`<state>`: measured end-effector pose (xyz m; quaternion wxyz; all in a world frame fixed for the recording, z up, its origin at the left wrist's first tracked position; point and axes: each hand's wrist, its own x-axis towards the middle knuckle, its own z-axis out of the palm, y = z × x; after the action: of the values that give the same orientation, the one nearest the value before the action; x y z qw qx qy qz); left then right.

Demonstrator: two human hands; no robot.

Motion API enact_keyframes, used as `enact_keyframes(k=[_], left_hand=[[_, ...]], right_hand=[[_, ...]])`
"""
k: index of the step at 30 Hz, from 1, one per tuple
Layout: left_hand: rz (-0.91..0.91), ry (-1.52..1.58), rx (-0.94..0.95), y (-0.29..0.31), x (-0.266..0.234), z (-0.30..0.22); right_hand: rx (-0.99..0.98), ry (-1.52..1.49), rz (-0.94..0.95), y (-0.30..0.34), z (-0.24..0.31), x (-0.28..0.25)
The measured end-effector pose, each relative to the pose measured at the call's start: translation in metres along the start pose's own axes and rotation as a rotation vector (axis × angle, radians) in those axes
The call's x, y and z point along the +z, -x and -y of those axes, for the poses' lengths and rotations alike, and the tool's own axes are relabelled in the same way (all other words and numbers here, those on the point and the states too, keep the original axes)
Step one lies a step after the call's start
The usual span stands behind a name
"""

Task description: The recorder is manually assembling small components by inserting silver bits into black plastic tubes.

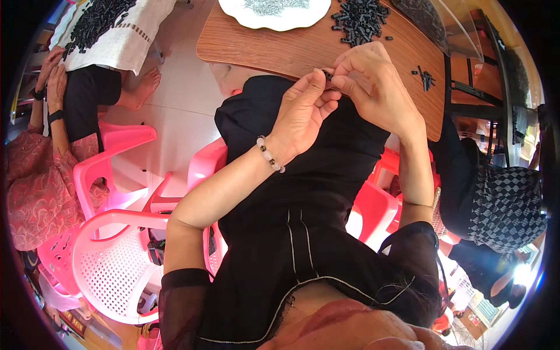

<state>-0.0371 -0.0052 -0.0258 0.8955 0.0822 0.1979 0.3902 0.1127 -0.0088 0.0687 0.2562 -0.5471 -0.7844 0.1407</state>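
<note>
My left hand (308,106), with a beaded bracelet (268,154) at its wrist, pinches a small black piece (328,76) between thumb and fingers. From the other side my right hand (371,81) closes its thumb and fingertips on the same piece, over my lap at the table's near edge. Most of the piece is hidden by the fingers. Beyond my hands a heap of short black tube-like pieces (360,21) lies on the brown wooden table (262,44). To its left stands a white plate (280,23) holding many small shiny silvery bits. A few black pieces (427,79) lie apart near the table's right edge.
A clear plastic panel (452,26) and a dark tray or bag edge border the table at the right. At left, a person (49,175) sits by a cloth-covered table (137,35) with more black pieces. Pink plastic chairs (116,265) stand around me; another person (504,198) is at right.
</note>
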Motion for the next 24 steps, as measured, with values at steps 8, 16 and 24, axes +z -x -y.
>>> enact_keyframes(k=[8,16,24], left_hand=[[-0.035,0.074,-0.077,0.000,0.001,-0.005],[0.019,0.206,-0.188,-0.003,-0.003,-0.005],[0.017,0.302,-0.254,-0.004,-0.003,-0.001]], right_hand=[[0.088,-0.080,-0.017,0.000,-0.009,0.002],[0.371,-0.173,-0.075,0.016,-0.046,-0.019],[0.461,-0.007,-0.130,0.039,-0.114,-0.030]])
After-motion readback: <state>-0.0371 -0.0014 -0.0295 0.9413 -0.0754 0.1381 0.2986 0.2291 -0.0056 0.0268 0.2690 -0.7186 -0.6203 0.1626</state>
